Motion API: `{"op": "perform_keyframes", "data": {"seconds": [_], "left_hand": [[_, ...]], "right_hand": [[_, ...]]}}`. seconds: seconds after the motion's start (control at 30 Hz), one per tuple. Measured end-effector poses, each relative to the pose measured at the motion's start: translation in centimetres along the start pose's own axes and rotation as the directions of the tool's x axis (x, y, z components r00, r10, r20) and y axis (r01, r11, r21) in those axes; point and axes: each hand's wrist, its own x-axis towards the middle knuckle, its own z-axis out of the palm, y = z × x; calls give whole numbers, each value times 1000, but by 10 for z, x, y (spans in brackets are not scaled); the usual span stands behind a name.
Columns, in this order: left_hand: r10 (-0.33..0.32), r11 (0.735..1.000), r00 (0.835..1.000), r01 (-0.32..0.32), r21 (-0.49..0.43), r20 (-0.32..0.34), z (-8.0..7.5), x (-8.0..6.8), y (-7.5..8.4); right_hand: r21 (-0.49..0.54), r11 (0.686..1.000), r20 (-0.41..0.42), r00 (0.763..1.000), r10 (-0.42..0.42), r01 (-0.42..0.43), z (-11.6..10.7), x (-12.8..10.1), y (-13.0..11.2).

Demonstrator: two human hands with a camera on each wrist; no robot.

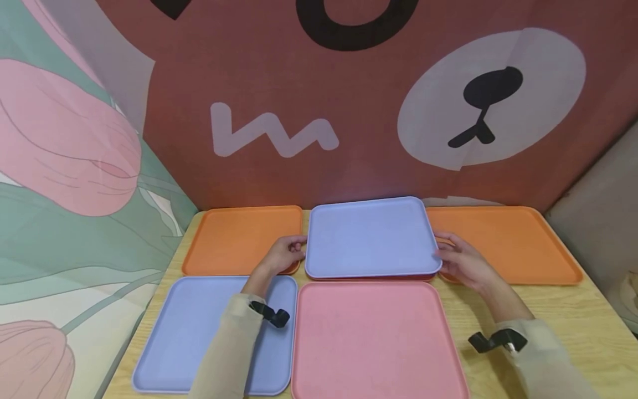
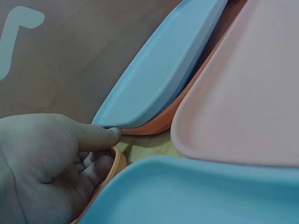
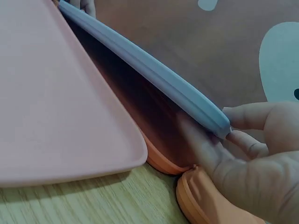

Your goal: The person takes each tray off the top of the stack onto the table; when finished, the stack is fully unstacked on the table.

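Gripping the flat lavender-blue plastic tray (image 1: 370,237) at its two side edges: left hand (image 1: 284,255) pinching the left rim, right hand (image 1: 461,261) curled round the right rim. Held tilted, just above an orange tray (image 3: 163,161) at the back middle of the wooden table (image 1: 563,310), behind the pink rectangular tray (image 1: 374,338).

Makeshift recording booth — cartoon bear backdrop (image 1: 349,111), wooden table (image 1: 573,310), coloured trays (image 1: 374,332)

Two blue trays: one raised (image 1: 369,235), one flat (image 1: 199,332). One pink tray (image 1: 374,338). Three orange trays, it seems: left (image 1: 239,238), right (image 1: 508,241), one half-hidden underneath (image 3: 163,161).
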Motion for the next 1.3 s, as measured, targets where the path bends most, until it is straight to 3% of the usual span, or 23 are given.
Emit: {"op": "perform_keyframes", "data": {"seconds": [0.13, 0.33, 0.63, 0.9, 1.3], "left_hand": [[-17, 1000, 1000, 17, -3, -1, 0, -1, 0], [-2, 1000, 1000, 2, -4, -6, 1, -1, 1], [37, 999, 999, -37, 4, -1, 1, 1, -3], [44, 999, 999, -44, 2, -13, 2, -2, 0], [17, 1000, 1000, -17, -17, -1, 0, -2, -1]], "right_hand": [[40, 998, 61, 997, -48, 46, 1, -1, 3], [-46, 996, -33, 996, -80, 78, 6, -1, 5], [18, 990, -124, 983, -137, 140, 13, -2, 15], [99, 975, -34, 980, -197, 200, 5, -13, 16], [203, 953, 93, 964, -249, 226, -25, -55, 7]]}}
